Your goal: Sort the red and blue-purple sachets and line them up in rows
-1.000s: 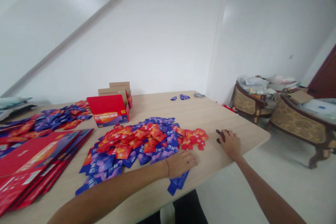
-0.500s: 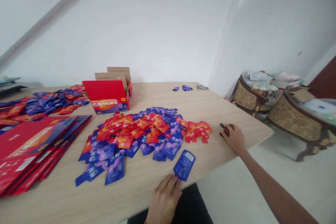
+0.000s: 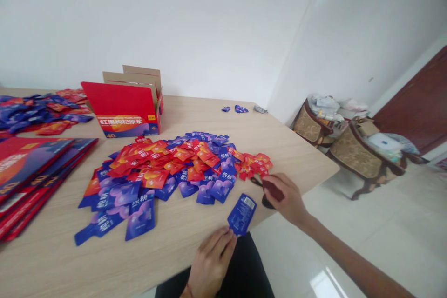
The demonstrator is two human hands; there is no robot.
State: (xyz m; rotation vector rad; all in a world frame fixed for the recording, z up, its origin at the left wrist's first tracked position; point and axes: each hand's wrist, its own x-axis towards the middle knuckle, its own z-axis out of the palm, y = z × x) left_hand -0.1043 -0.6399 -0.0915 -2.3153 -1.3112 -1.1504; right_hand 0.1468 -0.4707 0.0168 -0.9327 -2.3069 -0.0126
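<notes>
A single blue sachet lies near the table's front edge, apart from the big heap of red and blue sachets. My left hand lies at the table edge, fingers stretched out, with the fingertips touching the sachet's near end. Just right of the sachet, my right hand is closed round a pair of small scissors with dark red handles, held over the table by the heap's right end.
An open red carton stands behind the heap on the wooden table. Flat red cartons are stacked at the left, with another sachet heap beyond. Two cluttered armchairs stand on the floor at the right.
My left hand drew back from the heap to the table edge, pulling one blue sachet with it. My right hand lifted the scissors and brought them left, toward the sachet.
</notes>
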